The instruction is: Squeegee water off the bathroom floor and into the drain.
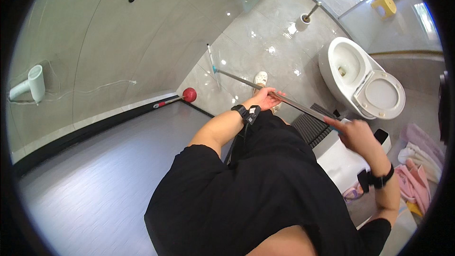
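Note:
A floor squeegee with a long metal pole (236,78) slants across the view in front of me. Its thin blade head (212,60) is at the far end by the tiled wall, joined by a teal connector. My left hand (267,98) is turned palm up and loosely holds the middle of the pole. Near the upper end, my right hand (356,136) grips the pole with the index finger stretched along it; a bit of teal shows under the fingers. Below the pole is one of my white clogs (261,78) on the floor.
Wet, shiny tiles (256,39) cover the floor. A toilet (325,62) with raised lid stands right, near a toilet brush holder (303,21). A red-headed tool (189,95) lies by a black-edged grey panel (106,185). A dark ribbed mat (308,126) and towels (414,185) are right.

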Demonstrator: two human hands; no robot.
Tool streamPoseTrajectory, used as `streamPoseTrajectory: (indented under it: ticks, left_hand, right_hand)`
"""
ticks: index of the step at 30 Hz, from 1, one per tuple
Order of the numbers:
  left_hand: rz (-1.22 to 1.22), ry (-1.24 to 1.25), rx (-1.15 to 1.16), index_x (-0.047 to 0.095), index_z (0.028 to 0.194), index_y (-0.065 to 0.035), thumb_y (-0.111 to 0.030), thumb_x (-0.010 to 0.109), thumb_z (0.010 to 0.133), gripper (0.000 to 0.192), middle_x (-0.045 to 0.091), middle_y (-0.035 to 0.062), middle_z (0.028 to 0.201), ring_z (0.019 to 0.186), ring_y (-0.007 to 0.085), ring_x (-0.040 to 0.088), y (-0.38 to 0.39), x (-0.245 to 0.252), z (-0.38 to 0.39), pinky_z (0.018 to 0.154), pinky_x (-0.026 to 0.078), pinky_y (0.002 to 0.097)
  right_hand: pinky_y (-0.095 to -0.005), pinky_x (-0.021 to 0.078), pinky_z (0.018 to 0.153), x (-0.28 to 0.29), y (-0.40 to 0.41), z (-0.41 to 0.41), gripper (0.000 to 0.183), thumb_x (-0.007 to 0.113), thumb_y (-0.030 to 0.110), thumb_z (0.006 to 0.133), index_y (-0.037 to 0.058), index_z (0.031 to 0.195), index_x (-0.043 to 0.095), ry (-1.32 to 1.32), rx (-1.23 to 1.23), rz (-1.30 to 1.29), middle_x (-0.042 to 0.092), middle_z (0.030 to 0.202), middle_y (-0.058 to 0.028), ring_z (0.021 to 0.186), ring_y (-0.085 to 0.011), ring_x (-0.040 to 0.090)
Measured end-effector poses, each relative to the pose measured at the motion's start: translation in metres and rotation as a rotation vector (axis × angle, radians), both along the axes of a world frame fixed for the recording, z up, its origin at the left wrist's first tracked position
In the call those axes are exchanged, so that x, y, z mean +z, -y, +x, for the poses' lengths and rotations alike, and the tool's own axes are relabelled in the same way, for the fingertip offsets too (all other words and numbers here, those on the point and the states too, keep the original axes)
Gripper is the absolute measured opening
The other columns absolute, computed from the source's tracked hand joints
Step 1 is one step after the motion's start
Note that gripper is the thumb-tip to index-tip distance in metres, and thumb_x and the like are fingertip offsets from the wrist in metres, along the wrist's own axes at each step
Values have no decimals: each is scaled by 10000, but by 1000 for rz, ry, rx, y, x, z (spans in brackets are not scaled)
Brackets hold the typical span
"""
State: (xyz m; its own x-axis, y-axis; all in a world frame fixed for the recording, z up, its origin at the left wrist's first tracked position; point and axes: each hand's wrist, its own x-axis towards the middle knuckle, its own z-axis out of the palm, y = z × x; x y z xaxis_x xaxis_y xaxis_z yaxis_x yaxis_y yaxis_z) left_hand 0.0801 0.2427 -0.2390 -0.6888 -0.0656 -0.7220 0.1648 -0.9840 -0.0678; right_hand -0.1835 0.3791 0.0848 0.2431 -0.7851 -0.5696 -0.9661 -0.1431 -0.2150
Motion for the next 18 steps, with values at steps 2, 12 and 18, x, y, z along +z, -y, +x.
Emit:
streamPoseTrajectory:
  ticks: [2,12,18]
  left_hand:
    - [-10,90,111,552,893,25,-96,506,881,130,639,184,1045,1080,299,610,6,-2,11,1009,470,423]
    - [-26,257,502,531,997,61,-83,487,940,161,637,160,990,967,262,648,60,-27,65,905,548,395]
    - [-13,120,269,540,989,84,-52,488,921,160,622,187,1073,1027,273,627,80,-32,0,949,520,386]
  right_hand:
    - [-404,504,543,-13,51,6,586,579,94,802,319,1340,517,16,114,-49,585,590,-84,562,-272,621]
    - [-407,526,729,-90,196,91,431,668,265,826,339,1244,595,73,97,157,695,892,-96,865,-293,666]
    - [-407,520,695,-64,189,38,422,677,243,814,331,1222,612,30,-65,133,692,830,-90,785,-292,668]
